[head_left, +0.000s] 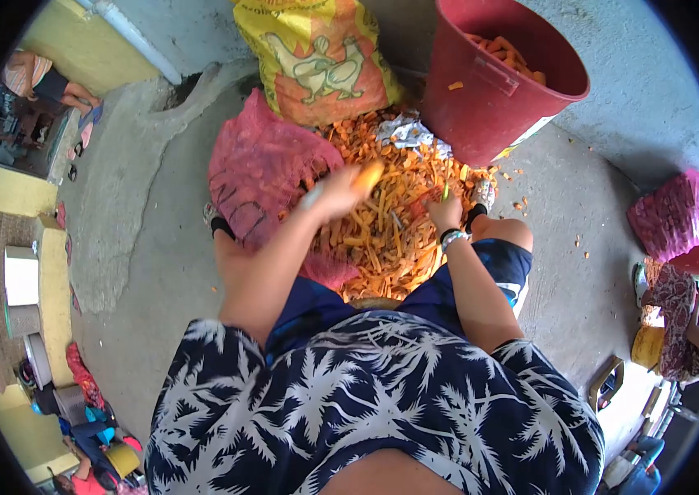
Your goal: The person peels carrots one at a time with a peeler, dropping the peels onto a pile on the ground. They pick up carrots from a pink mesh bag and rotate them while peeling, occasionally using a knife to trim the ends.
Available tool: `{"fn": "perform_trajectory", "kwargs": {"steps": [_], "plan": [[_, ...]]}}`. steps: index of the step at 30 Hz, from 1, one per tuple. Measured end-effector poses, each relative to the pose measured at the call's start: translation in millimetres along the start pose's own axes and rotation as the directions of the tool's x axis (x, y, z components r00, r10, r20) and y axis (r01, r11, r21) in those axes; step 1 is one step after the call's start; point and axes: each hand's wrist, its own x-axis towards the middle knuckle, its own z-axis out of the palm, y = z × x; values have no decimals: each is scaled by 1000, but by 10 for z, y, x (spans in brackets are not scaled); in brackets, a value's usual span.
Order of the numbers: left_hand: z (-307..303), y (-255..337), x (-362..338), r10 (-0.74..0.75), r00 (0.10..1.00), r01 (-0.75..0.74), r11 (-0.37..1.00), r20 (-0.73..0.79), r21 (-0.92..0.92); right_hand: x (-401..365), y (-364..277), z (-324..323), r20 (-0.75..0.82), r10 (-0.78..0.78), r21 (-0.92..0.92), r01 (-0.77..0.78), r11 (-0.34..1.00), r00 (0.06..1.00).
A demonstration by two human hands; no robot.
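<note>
My left hand [337, 196], slightly blurred, is closed around an orange carrot [368, 175] above the peelings. To its right, my right hand [446, 212] is closed on a thin tool with a green part [447, 191] pointing away from me; its working end is hard to make out. Between my legs lies a heap of orange peelings [390, 239]. A pink mesh sack [254, 165] sits left of the heap, under my left forearm. Beyond the heap stands a large red bucket [481, 99] with orange carrots [508, 54] inside.
A yellow printed sack [316, 62] stands by the wall, left of the bucket. Crumpled silvery wrapping [411, 134] lies at the heap's far side. Another pink sack [673, 214] is at the far right. People are visible at the left edge and both lower corners.
</note>
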Motion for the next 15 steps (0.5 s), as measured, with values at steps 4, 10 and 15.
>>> {"fn": "perform_trajectory", "kwargs": {"steps": [4,10,15], "plan": [[-768,1482,-338,686,520,-854,409,-509,-320,-8,41,76,-2,10,9,-10,1000,1000],[-1124,1024,-198,609,555,-774,628,-567,-82,52,62,168,136,39,58,-47,997,990],[-570,-1204,682,-61,879,63,998,-472,-11,-20,-84,400,129,-45,183,21,983,991]]}}
